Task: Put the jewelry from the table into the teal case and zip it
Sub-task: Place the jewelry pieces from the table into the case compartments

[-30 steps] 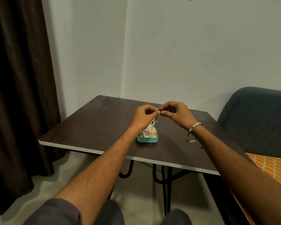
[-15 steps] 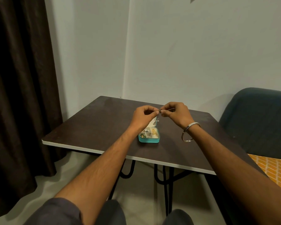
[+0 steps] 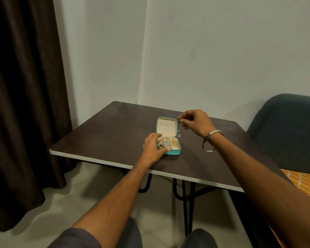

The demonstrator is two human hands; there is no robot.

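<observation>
The teal case lies open on the dark table, its cream lid tilted back. Its compartments hold gold and patterned jewelry. My left hand rests on the case's left front corner, thumb along its front edge, gripping it. My right hand hovers just right of the lid, fingers pinched on a small dark-headed earring. A small silvery piece sits or hangs beside the case's right hinge; I cannot tell which.
A dark curtain hangs at the left. A dark blue chair stands to the right of the table, with an orange patterned surface below it. The table's white front edge runs diagonally; black legs show beneath.
My hands have come apart. The left hand dropped from in front of the lid onto the case's front left corner, and the right hand stayed up with the small piece.
</observation>
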